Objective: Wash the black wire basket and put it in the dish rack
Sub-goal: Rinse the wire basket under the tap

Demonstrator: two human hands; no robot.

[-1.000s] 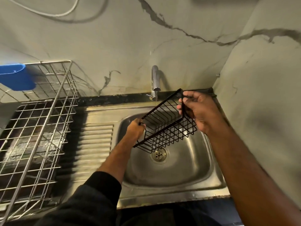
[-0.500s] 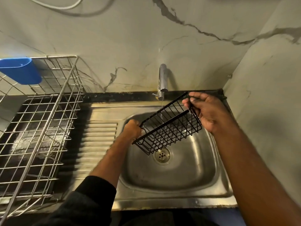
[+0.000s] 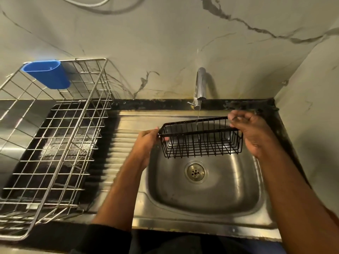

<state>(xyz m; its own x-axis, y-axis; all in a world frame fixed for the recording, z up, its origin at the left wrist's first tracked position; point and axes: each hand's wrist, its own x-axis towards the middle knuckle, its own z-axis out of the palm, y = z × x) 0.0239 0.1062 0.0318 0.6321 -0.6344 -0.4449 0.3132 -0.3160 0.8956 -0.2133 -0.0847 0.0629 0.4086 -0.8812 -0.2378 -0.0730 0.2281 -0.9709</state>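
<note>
Head view: my left hand (image 3: 148, 142) and right hand (image 3: 251, 132) each hold a closed grip on the black wire basket (image 3: 200, 139), level under the tap (image 3: 200, 87) so water rinses it.

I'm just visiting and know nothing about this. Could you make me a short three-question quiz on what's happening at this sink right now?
1. True or false: the black wire basket is already in the silver wire dish rack.
2. What falls into the basket? A) a thin stream from the chrome tap B) soap C) nothing
3. Fill in: the blue plastic cup hangs on the ____.

Key: 1 false, the left hand and right hand hold its two ends over the steel sink; 2 A; 3 dish rack.
</note>
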